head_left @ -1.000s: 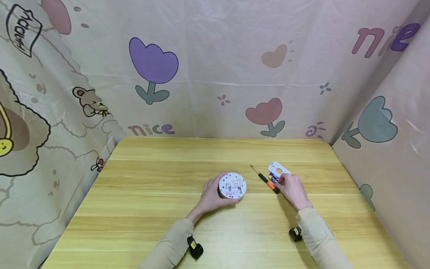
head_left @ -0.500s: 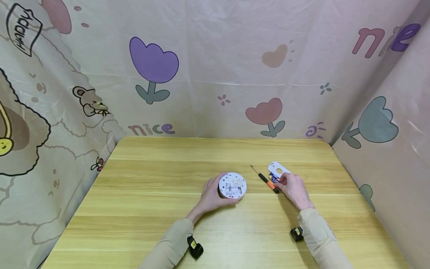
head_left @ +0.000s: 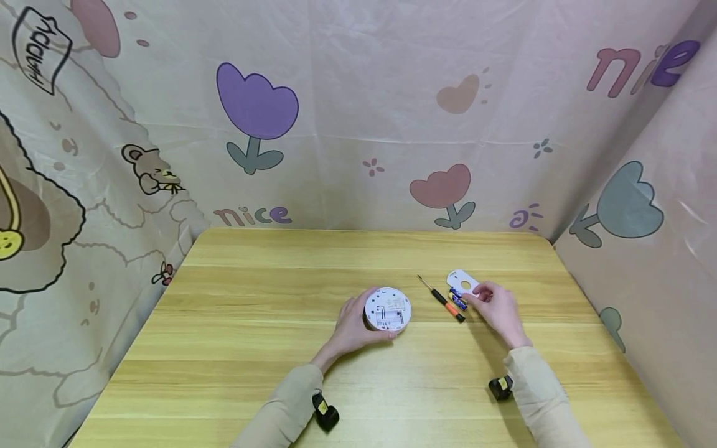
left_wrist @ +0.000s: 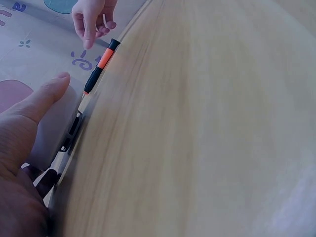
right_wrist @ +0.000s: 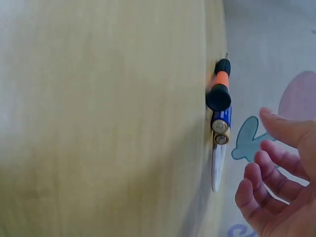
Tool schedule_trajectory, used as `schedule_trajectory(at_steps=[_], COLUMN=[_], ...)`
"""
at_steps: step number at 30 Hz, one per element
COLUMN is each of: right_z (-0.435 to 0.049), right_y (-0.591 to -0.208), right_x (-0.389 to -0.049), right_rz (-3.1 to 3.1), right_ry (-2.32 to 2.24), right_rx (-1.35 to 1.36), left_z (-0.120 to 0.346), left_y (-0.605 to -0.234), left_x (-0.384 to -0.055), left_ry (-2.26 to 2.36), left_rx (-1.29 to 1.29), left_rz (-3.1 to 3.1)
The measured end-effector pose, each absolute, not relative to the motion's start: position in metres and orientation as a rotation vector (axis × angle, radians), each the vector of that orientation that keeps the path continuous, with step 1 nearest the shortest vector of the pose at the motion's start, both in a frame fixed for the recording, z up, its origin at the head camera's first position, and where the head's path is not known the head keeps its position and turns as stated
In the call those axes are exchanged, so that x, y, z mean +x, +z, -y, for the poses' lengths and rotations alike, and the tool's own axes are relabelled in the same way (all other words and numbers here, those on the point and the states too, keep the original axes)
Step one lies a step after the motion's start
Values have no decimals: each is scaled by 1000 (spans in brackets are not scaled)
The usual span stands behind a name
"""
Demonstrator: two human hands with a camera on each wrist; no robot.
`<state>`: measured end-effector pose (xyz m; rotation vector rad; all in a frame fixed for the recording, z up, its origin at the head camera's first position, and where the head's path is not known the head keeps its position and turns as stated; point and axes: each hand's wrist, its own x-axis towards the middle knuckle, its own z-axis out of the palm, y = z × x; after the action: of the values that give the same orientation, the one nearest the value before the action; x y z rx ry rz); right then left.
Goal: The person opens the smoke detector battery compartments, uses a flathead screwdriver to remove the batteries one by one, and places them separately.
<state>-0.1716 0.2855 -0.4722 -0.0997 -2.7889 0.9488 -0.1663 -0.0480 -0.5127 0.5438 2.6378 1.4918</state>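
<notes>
My left hand (head_left: pixel 358 326) grips the side of a round white smoke alarm (head_left: pixel 388 310), its printed back facing up. In the left wrist view the thumb (left_wrist: pixel 47 98) lies along its pale casing. My right hand (head_left: pixel 501 314) hovers over the right side with loosely bent fingers and nothing between them. Just left of those fingers, two blue-and-gold batteries (head_left: pixel 457 300) lie side by side, their ends showing in the right wrist view. Behind them is a flat white mounting plate (head_left: pixel 456 275) with a round hole, partly covered by the right fingertips in the head view.
A small screwdriver (head_left: pixel 445 305) with a black-and-orange handle lies between the smoke alarm and the batteries, tip pointing to the back. The wooden table (head_left: pixel 252 280) is enclosed by a printed curtain (head_left: pixel 336 93) at the back and sides.
My right hand has let go of the batteries and drawn back a little to the right, so more of them shows. The left hand and smoke alarm have stayed put.
</notes>
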Motion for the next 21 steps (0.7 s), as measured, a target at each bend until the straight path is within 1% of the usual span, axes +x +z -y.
schedule_trajectory(at_steps=[5, 8, 15, 21], right_z=[-295, -302, -314, -317], right_y=[-471, -472, -476, -480], right_x=[-172, -173, -179, -187], right_rz=[2662, 2644, 2887, 2955], right_ry=[1159, 1192, 921, 890], right_rx=[-246, -282, -40, -54], left_z=[49, 49, 48, 48], left_y=[-514, -515, -516, -515], left_x=[-167, -168, -167, -167], left_ry=[1485, 1476, 1464, 1462], left_rx=[551, 556, 517, 531], left_rz=[-2643, -2647, -2643, -2644])
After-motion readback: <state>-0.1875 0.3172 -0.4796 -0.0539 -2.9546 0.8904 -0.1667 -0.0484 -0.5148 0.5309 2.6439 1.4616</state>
